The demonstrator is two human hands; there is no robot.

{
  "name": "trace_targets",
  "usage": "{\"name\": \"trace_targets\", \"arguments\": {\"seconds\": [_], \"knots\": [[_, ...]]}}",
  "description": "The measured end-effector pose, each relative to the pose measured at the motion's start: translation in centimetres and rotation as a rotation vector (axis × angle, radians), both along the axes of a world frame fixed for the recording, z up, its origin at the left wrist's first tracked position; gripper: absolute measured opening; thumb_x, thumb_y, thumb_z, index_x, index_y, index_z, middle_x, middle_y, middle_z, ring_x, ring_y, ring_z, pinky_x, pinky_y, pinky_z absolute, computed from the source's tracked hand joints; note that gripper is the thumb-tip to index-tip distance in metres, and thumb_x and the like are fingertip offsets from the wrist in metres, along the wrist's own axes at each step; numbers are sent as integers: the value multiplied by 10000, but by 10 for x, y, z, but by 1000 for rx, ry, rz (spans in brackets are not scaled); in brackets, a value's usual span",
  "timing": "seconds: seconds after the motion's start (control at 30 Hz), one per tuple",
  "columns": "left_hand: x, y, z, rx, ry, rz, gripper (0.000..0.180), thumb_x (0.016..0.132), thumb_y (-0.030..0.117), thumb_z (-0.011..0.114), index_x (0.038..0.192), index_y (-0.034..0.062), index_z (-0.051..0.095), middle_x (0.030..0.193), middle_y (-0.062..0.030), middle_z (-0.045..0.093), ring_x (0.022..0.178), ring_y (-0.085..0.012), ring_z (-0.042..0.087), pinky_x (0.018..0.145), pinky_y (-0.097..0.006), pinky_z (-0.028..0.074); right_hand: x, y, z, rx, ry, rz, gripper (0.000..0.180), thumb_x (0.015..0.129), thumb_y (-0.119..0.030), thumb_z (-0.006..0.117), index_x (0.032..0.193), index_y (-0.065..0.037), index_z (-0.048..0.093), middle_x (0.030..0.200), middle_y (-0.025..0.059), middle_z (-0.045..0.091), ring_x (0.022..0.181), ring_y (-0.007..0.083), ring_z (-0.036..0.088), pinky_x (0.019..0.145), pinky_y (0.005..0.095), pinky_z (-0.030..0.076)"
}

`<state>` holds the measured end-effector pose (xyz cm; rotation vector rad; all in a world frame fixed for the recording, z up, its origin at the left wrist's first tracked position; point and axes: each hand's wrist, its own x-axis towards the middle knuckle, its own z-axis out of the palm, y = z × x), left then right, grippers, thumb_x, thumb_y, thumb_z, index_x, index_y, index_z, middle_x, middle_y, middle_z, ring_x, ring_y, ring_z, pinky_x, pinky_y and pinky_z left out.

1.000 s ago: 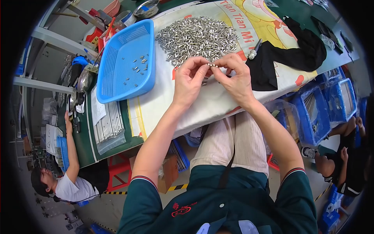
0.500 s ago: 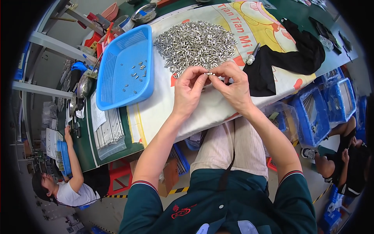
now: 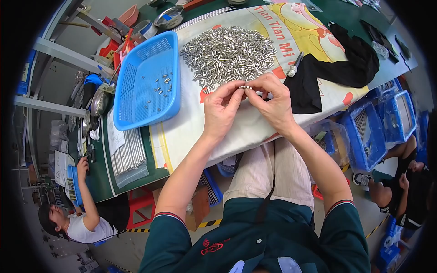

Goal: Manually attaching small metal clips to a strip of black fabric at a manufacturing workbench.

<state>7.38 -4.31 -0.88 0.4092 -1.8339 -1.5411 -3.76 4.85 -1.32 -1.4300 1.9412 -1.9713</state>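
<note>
My left hand (image 3: 221,108) and my right hand (image 3: 272,101) meet at the near edge of a heap of small metal pins (image 3: 227,52). Between the pinched thumbs and forefingers of both hands is a short row of shiny small metal pins (image 3: 246,87), ends showing. The heap lies on a white printed cloth (image 3: 195,141) with red and yellow patterns. To the left of the heap, a blue plastic basket (image 3: 119,98) holds several loose pins. A small pointed tool (image 3: 295,66) lies right of the heap, beside a black cloth (image 3: 302,93).
Bundled metal rods (image 3: 129,157) in a plastic bag lie left of the cloth. Metal bowls (image 3: 168,17) stand at the back left. Blue crates (image 3: 362,136) sit low on the right. A co-worker in a white shirt (image 3: 88,227) works at the far left; another person sits at right.
Both my hands stay together in nearly the same place, still pinching the pins. The co-worker's hand at the left has shifted slightly.
</note>
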Motion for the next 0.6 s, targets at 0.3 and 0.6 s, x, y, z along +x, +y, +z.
{"name": "trace_targets", "arguments": {"seconds": [0.3, 0.6], "knots": [[4, -6, 7, 438, -126, -123, 205, 906, 75, 517, 1053, -55, 579, 889, -120, 654, 766, -152, 649, 702, -252, 547, -9, 4, 16, 421, -230, 153, 174, 768, -129, 679, 819, 35, 655, 673, 11, 614, 604, 33, 493, 553, 198, 411], [4, -8, 8, 541, -156, -206, 209, 913, 120, 525, 1024, -49, 578, 878, -130, 654, 749, -166, 656, 689, -260, 553, -30, -3, 26, 534, -390, 357, 256, 749, -200, 654, 738, 55, 665, 638, 66, 626, 599, 81, 556, 572, 241, 454]]}}
